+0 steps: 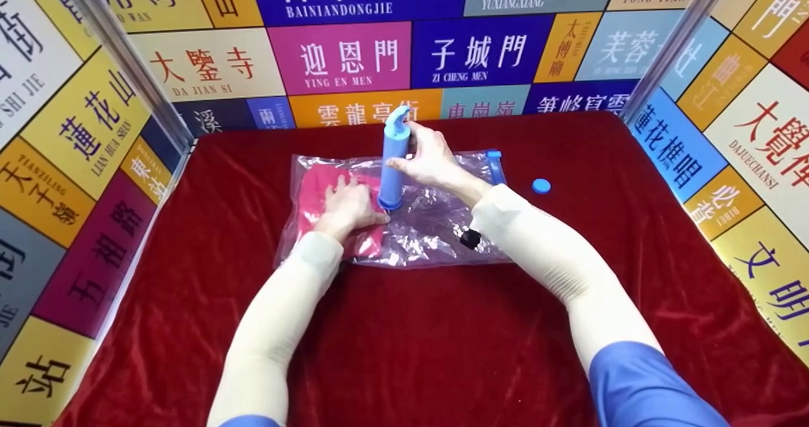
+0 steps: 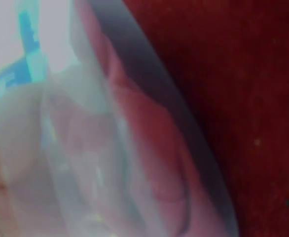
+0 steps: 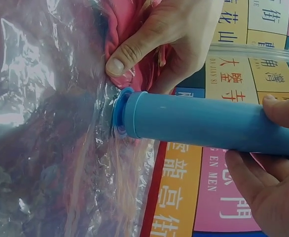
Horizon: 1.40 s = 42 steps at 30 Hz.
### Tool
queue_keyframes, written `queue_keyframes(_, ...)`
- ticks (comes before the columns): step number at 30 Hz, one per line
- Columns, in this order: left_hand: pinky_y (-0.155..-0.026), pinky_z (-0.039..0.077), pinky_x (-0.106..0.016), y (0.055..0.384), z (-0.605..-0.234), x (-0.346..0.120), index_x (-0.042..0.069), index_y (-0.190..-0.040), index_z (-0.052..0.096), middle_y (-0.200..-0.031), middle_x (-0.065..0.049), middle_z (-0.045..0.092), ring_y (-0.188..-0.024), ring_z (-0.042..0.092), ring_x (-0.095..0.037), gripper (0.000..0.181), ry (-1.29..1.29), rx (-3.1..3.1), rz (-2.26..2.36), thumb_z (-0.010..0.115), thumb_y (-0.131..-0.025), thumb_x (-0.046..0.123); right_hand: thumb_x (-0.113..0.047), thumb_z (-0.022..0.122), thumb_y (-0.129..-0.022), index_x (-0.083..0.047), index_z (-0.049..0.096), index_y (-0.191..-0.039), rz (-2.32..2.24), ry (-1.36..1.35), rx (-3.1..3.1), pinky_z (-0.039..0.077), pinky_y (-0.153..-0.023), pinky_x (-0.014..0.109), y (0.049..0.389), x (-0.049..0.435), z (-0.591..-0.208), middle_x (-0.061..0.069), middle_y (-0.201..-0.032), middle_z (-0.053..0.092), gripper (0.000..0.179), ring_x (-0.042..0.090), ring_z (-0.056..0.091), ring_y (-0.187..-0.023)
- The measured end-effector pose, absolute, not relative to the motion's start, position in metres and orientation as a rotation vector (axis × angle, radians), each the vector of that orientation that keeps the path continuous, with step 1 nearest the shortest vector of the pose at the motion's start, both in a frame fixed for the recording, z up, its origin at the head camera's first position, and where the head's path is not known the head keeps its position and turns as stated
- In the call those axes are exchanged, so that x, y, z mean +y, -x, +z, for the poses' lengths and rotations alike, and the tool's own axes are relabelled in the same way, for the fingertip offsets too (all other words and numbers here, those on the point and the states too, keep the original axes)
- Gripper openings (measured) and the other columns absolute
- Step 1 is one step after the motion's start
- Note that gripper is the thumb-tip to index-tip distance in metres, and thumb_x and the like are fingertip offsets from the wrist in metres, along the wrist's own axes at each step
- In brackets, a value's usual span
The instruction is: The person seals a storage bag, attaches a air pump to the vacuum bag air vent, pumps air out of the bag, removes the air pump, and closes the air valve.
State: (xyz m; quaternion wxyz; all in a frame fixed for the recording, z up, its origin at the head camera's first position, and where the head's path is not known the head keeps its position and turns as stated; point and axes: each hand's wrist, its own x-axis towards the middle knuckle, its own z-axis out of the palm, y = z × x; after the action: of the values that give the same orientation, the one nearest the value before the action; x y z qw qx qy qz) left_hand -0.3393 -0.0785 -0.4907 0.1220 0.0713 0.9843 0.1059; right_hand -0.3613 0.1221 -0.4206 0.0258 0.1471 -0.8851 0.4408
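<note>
A clear plastic storage bag (image 1: 436, 240) lies flat with a folded pink cloth (image 1: 314, 190) inside its left part. On the bag's round blue valve (image 3: 119, 116) stands a blue hand pump (image 1: 393, 165), upright with its handle at the top. My right hand (image 1: 431, 155) grips the pump barrel near its upper end. Fingers spread, my left hand (image 1: 349, 204) presses on the bag over the cloth, the thumb right beside the pump's foot. The left wrist view is blurred and shows the cloth (image 2: 152, 143) through the plastic.
A round blue cap (image 1: 541, 186) lies on the dark red tablecloth (image 1: 430, 332), right of the bag. At the bag's upper right edge sits a blue slider (image 1: 495, 162). Panels with printed characters (image 1: 341, 57) wall the table at the back and both sides.
</note>
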Motion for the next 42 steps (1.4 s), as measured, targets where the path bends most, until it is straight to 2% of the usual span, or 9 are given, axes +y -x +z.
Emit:
queue_keyframes(6, -0.144, 0.015, -0.069, 0.339, -0.492, -0.078, 0.013, -0.15, 0.07, -0.185, -0.024, 0.029, -0.176, 0.017, -0.048, 0.081, -0.222, 2.893, 0.304, 0.089, -0.089, 0.063, -0.033, 0.094, -0.089, -0.012, 0.068, -0.136, 1.218, -0.333, -2.698, 0.064, -0.089, 0.039, 0.361, 0.117, -0.426, 0.012, -0.113, 0.085, 0.058, 0.025, 0.078, -0.095)
queue_keyframes(9, -0.144, 0.015, -0.069, 0.339, -0.492, -0.078, 0.013, -0.151, 0.07, -0.185, -0.024, 0.029, -0.176, 0.017, -0.048, 0.082, -0.22, 2.893, 0.303, 0.089, -0.089, 0.063, -0.037, 0.095, -0.087, -0.012, 0.068, -0.135, 1.195, -0.294, -2.67, 0.061, -0.083, 0.04, 0.36, 0.114, -0.429, 0.011, -0.109, 0.083, 0.06, 0.025, 0.074, -0.09)
queue_keyframes(14, -0.144, 0.013, -0.069, 0.338, -0.492, -0.078, 0.011, -0.151, 0.07, -0.185, -0.025, 0.028, -0.176, 0.015, -0.048, 0.082, -0.208, 2.886, 0.324, 0.089, -0.089, 0.061, -0.043, 0.097, -0.084, -0.013, 0.068, -0.132, 1.17, -0.251, -2.627, 0.062, -0.089, 0.042, 0.36, 0.11, -0.433, 0.01, -0.112, 0.083, 0.064, 0.028, 0.076, -0.098)
queue_keyframes(18, -0.144, 0.016, -0.068, 0.337, -0.491, -0.077, 0.009, -0.15, 0.069, -0.184, -0.025, 0.03, -0.176, 0.018, -0.047, 0.083, -0.206, 2.893, 0.301, 0.089, -0.089, 0.062, -0.045, 0.098, -0.082, -0.013, 0.068, -0.128, 1.181, -0.225, -2.604, 0.062, -0.091, 0.043, 0.36, 0.108, -0.435, 0.009, -0.112, 0.083, 0.064, 0.029, 0.077, -0.101)
queue_keyframes(28, -0.144, 0.015, -0.068, 0.337, -0.49, -0.077, 0.007, -0.152, 0.067, -0.185, -0.025, 0.028, -0.177, 0.016, -0.047, 0.087, -0.2, 2.886, 0.29, 0.089, -0.089, 0.063, -0.048, 0.1, -0.08, -0.014, 0.067, -0.128, 1.236, -0.15, -2.572, 0.063, -0.089, 0.039, 0.36, 0.105, -0.437, 0.006, -0.113, 0.084, 0.068, 0.025, 0.078, -0.099)
queue_keyframes(34, -0.143, 0.016, -0.069, 0.337, -0.491, -0.077, 0.01, -0.152, 0.069, -0.184, -0.025, 0.029, -0.176, 0.017, -0.048, 0.086, -0.207, 2.898, 0.284, 0.089, -0.088, 0.064, -0.05, 0.101, -0.078, -0.014, 0.066, -0.122, 1.253, -0.138, -2.577, 0.063, -0.09, 0.039, 0.361, 0.104, -0.437, 0.005, -0.112, 0.083, 0.067, 0.024, 0.077, -0.1)
queue_keyframes(37, -0.143, 0.017, -0.069, 0.337, -0.491, -0.077, 0.009, -0.153, 0.068, -0.184, -0.026, 0.03, -0.176, 0.018, -0.048, 0.088, -0.204, 2.899, 0.289, 0.089, -0.088, 0.064, -0.05, 0.101, -0.079, -0.014, 0.067, -0.128, 1.259, -0.168, -2.596, 0.064, -0.095, 0.041, 0.363, 0.106, -0.436, 0.006, -0.117, 0.083, 0.07, 0.026, 0.078, -0.106)
queue_keyframes(42, -0.144, 0.012, -0.068, 0.337, -0.49, -0.078, 0.012, -0.155, 0.066, -0.186, -0.025, 0.025, -0.177, 0.013, -0.048, 0.086, -0.194, 2.872, 0.3, 0.088, -0.09, 0.064, -0.049, 0.095, -0.087, -0.018, 0.06, -0.152, 1.297, -0.286, -2.721, 0.063, -0.108, 0.046, 0.365, 0.112, -0.434, 0.009, -0.131, 0.081, 0.08, 0.03, 0.078, -0.118)
